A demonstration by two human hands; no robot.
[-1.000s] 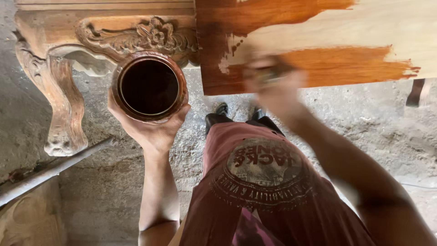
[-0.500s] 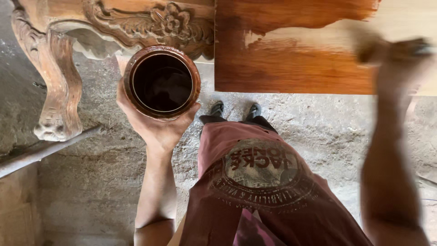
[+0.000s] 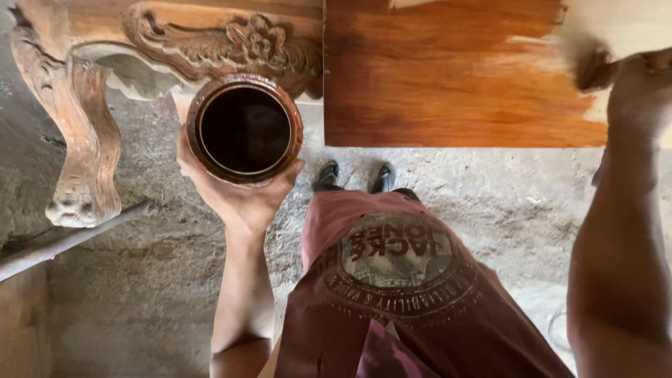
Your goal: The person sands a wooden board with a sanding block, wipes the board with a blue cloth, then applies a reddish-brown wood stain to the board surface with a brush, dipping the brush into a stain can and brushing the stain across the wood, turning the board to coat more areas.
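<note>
Right hand [image 3: 640, 84] and brush [image 3: 595, 68] blurred (bristles indistinct), panel [image 3: 455, 77] cropped

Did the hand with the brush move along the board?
Yes. The right hand has slid right along the wooden board, from its stained left part to the bare pale right end.

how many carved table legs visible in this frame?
1. The carved table leg curves down at the far left, its foot on the concrete floor, left of the can of dark stain resting on the left hand. Other legs may be out of frame.
</note>
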